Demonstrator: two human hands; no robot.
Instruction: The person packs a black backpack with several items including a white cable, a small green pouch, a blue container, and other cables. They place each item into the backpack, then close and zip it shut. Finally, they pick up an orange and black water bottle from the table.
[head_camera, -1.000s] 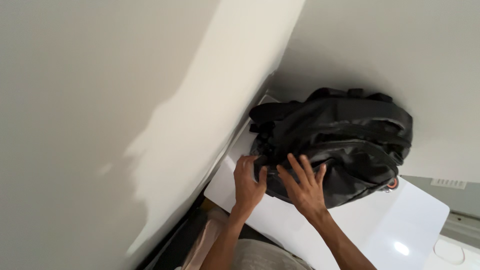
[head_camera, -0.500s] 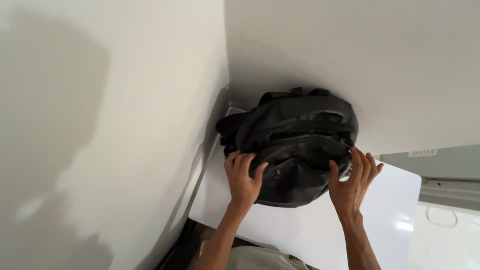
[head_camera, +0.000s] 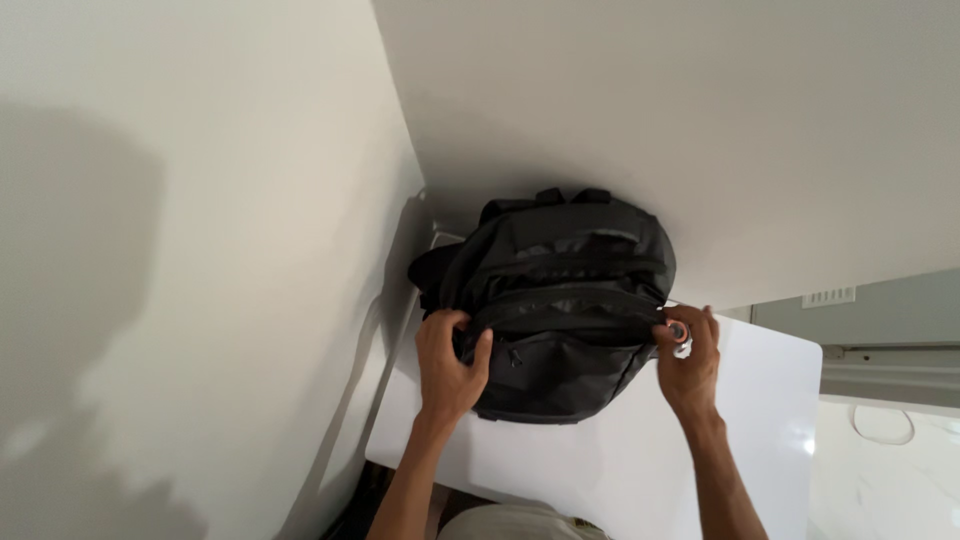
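Observation:
A black backpack (head_camera: 560, 300) stands on a white table (head_camera: 620, 460), pushed into the corner between two pale walls. My left hand (head_camera: 448, 365) grips the fabric at the bag's left side, next to a zip line. My right hand (head_camera: 688, 358) pinches a small round orange-and-grey zip pull (head_camera: 678, 331) at the bag's right edge. Both forearms reach up from the bottom of the view.
Walls close in on the left (head_camera: 200, 250) and behind the bag (head_camera: 700, 120). To the right are a grey panel with a small vent (head_camera: 828, 297) and a glossy white surface (head_camera: 890, 470). The table's right edge lies near my right wrist.
My right hand moved from open beside the bag's right side to closing on the zip pull. My left hand shifted up and gripped the bag's left edge. The view swung slightly.

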